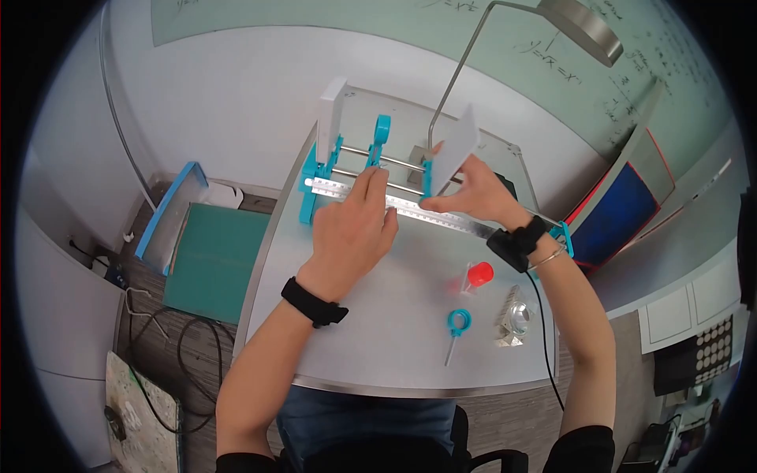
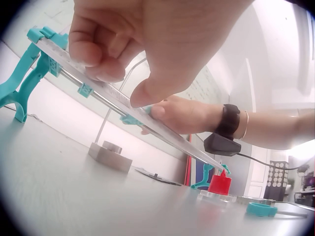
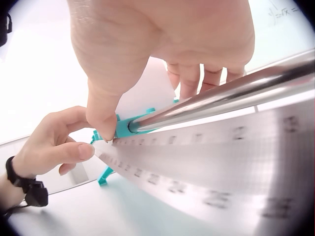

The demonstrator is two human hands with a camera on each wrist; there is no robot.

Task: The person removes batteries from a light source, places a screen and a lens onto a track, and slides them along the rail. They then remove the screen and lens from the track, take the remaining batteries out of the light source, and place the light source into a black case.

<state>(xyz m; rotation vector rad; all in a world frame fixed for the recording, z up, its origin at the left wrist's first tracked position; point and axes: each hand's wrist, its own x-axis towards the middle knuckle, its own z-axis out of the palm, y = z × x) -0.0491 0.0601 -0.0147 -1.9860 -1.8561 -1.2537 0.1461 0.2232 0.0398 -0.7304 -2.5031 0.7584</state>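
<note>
A teal-framed bench with two metal rods (image 1: 406, 162) stands across the table, a steel ruler (image 1: 438, 216) along its near side. My left hand (image 1: 347, 225) holds the ruler near its left part, the thumb at the near edge and the fingers reaching over it, close to the base of a teal ring holder (image 1: 382, 130). Farther right, my right hand (image 1: 489, 193) grips a teal slider (image 1: 427, 180) on the rods, thumb in front, other fingers behind. That slider carries a tilted white panel (image 1: 461, 146). Another white panel (image 1: 330, 118) stands upright at the bench's left end.
In front of the bench lie a red cylinder (image 1: 480, 274) on a clear base, a teal ring with a thin rod (image 1: 459, 322), and a round glass piece (image 1: 517, 317) on crinkled silvery material. A lamp (image 1: 587, 31) arches over from behind. A cable (image 1: 544, 323) trails from the right wrist.
</note>
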